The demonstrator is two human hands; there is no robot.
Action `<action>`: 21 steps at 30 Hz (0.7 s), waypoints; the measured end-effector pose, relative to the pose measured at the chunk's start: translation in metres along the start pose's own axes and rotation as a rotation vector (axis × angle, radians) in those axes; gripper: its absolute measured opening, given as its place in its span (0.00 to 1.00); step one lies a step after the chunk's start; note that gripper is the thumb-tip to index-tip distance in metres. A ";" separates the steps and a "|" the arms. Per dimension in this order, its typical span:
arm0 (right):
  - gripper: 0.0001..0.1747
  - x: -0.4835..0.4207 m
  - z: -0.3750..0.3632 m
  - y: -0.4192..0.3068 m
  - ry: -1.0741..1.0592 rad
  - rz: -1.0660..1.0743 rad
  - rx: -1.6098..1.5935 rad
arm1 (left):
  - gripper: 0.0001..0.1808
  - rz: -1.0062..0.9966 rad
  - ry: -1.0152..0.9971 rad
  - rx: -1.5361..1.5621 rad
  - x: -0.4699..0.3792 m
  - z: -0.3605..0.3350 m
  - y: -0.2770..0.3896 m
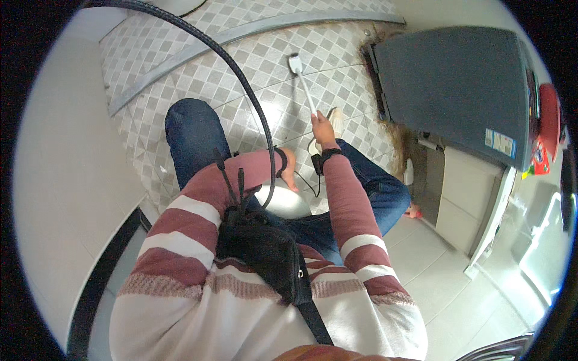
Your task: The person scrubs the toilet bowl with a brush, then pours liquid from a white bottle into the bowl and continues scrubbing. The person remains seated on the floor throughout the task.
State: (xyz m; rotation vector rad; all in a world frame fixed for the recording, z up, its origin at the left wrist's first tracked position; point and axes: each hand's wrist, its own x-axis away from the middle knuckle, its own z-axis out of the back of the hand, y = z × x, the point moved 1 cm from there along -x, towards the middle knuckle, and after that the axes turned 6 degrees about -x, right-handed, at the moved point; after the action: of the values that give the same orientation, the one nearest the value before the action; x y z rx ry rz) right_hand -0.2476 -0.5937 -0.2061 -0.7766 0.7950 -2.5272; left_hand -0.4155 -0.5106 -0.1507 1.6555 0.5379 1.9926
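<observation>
My right hand (pixel 323 129) grips the long white handle of a cleaning brush (pixel 305 88). The brush reaches away from me, its white head with a dark tip over the tiled floor (pixel 257 67). Beside that hand shows a light-coloured shoe (pixel 335 121), partly hidden. My left hand (pixel 287 169) hangs lower, by my knees, its fingers pointing down at a round white object (pixel 282 198). Whether the fingers touch that object I cannot tell, and much of it is hidden by my arm and legs.
To the right stands a large dark grey appliance (pixel 451 90) with brown stains by its base. A red basin (pixel 549 117) and a red packet (pixel 539 158) lie beyond it. A white bottle (pixel 408 172) stands near a cabinet (pixel 472 189). A metal strip (pixel 253 32) crosses the floor. A black cable (pixel 239 74) arches in front.
</observation>
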 end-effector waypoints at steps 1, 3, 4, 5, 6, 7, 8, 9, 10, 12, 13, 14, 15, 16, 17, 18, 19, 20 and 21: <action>0.30 0.002 -0.002 0.002 0.038 -0.013 -0.003 | 0.71 -0.004 -0.025 -0.032 -0.004 0.004 -0.001; 0.29 0.003 -0.003 0.004 -0.001 0.016 -0.041 | 0.72 -0.019 -0.090 -0.076 -0.011 0.007 -0.004; 0.28 0.003 -0.004 0.005 -0.008 0.019 -0.051 | 0.72 -0.013 -0.119 -0.019 -0.013 0.006 -0.005; 0.28 0.002 -0.006 0.004 -0.027 0.016 -0.053 | 0.73 -0.007 -0.156 0.042 -0.014 0.005 -0.008; 0.28 0.002 -0.007 0.003 -0.068 0.009 -0.002 | 0.74 -0.018 -0.163 0.113 -0.013 0.004 -0.013; 0.28 0.001 -0.010 -0.001 -0.130 -0.004 0.003 | 0.74 0.018 -0.188 0.158 -0.009 0.000 -0.019; 0.28 -0.001 -0.014 -0.007 -0.190 0.003 0.006 | 0.74 0.034 -0.187 0.212 -0.001 -0.007 -0.028; 0.28 -0.003 -0.019 -0.014 -0.246 -0.034 0.017 | 0.74 0.077 -0.156 0.265 0.007 -0.013 -0.032; 0.28 -0.001 -0.021 -0.022 -0.300 0.064 0.038 | 0.76 0.076 -0.184 0.248 0.017 -0.014 -0.039; 0.27 -0.003 -0.040 -0.046 -0.448 0.183 0.110 | 0.68 0.164 0.087 0.269 0.038 -0.030 -0.034; 0.26 0.000 -0.048 -0.055 -0.515 0.188 0.169 | 0.68 0.166 0.134 0.303 0.046 -0.036 -0.029; 0.26 0.001 -0.055 -0.064 -0.525 0.253 0.195 | 0.68 0.189 0.142 0.316 0.056 -0.040 -0.030; 0.25 0.002 -0.058 -0.070 -0.506 0.258 0.187 | 0.69 0.194 0.137 0.333 0.064 -0.046 -0.030; 0.25 0.001 -0.059 -0.076 -0.507 0.210 0.218 | 0.69 0.206 0.138 0.353 0.072 -0.053 -0.029; 0.25 0.001 -0.061 -0.080 -0.490 0.199 0.216 | 0.71 0.205 0.132 0.382 0.079 -0.061 -0.031; 0.25 0.001 -0.059 -0.082 -0.397 0.244 0.174 | 0.72 0.211 0.131 0.405 0.087 -0.069 -0.034; 0.25 0.000 -0.058 -0.083 -0.324 0.199 0.180 | 0.74 0.225 0.119 0.414 0.092 -0.077 -0.039; 0.25 -0.001 -0.057 -0.083 -0.241 0.149 0.178 | 0.75 0.194 0.113 0.438 0.096 -0.083 -0.043; 0.26 -0.001 -0.057 -0.082 -0.163 0.084 0.184 | 0.75 0.214 0.118 0.462 0.100 -0.089 -0.048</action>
State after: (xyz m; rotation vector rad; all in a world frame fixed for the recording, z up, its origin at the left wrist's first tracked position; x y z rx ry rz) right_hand -0.2963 -0.5077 -0.1955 -0.8548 0.5220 -2.3849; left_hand -0.5118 -0.4111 -0.1168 1.9373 0.9599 2.2525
